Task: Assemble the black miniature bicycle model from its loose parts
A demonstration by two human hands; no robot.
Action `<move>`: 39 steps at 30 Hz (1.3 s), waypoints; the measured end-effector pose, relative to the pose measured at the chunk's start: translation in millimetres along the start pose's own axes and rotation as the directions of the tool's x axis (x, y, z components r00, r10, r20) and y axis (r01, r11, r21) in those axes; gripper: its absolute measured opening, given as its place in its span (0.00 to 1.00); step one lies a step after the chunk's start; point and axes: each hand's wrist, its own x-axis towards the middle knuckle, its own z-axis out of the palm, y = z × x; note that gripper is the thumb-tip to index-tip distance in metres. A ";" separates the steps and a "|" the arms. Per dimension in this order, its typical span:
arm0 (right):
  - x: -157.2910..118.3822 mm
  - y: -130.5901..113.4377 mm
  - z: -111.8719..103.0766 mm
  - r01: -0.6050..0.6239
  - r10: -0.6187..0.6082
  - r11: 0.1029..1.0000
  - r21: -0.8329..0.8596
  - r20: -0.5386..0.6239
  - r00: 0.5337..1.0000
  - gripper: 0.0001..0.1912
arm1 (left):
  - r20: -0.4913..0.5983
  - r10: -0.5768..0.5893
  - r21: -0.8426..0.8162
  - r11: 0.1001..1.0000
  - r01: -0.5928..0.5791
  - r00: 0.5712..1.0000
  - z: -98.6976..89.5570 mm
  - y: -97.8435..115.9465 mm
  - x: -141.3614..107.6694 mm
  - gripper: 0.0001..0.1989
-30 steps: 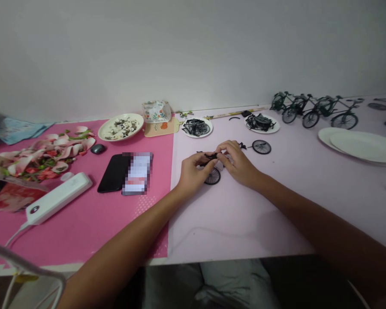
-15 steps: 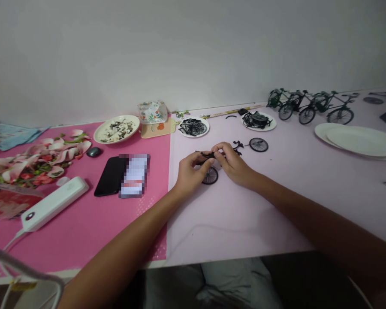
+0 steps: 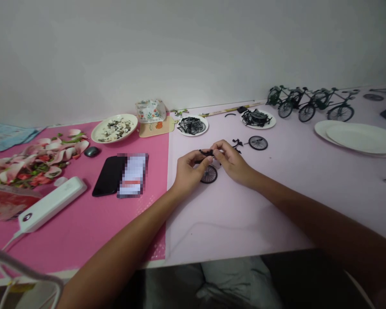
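Observation:
My left hand point(image 3: 190, 171) and my right hand point(image 3: 231, 163) meet over the pale table, fingertips closed on a small dark bicycle part point(image 3: 207, 152). Its exact shape is partly hidden by my fingers. Just below my left fingertips a black spoked wheel point(image 3: 209, 174) shows. Beyond my right hand lie small black pieces point(image 3: 237, 144) and another spoked wheel point(image 3: 257, 143). Black parts with a wheel fill a white plate point(image 3: 179, 131) behind my hands, and more dark parts are heaped on a second plate point(image 3: 272, 124).
Assembled bicycles point(image 3: 341, 112) stand at the back right, behind white oval plates point(image 3: 366, 139). To the left are a black phone point(image 3: 108, 177), a lit phone, a white power strip point(image 3: 53, 204), a food dish point(image 3: 98, 136) and scattered pink peels point(image 3: 41, 156).
The view has shifted slightly. My fingers have moved a little around the dark part, and more of it shows above my left hand.

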 end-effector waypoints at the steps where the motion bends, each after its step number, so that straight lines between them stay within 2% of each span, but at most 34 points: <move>1: 0.0 0.1 0.0 0.003 -0.003 1.000 -0.002 -0.003 1.000 0.20 | -0.004 0.005 0.012 1.000 -0.005 1.000 -0.1 -0.3 0.0 0.10; 19: 0.5 -0.5 -1.0 0.048 -0.053 0.996 -0.081 -0.056 0.997 0.18 | -0.016 0.068 0.053 0.996 -0.067 0.998 -1.8 -5.8 -0.1 0.08; 29: -0.3 -17.0 -1.2 0.189 -0.215 0.965 -0.181 -0.137 0.967 0.13 | -0.034 0.111 0.047 0.993 -0.109 0.993 -2.1 -9.8 1.5 0.10; 39: -0.2 -6.1 1.6 0.108 -0.119 0.991 -0.079 -0.144 0.982 0.15 | -0.023 0.096 0.055 0.994 -0.095 0.995 -1.7 -8.5 1.4 0.07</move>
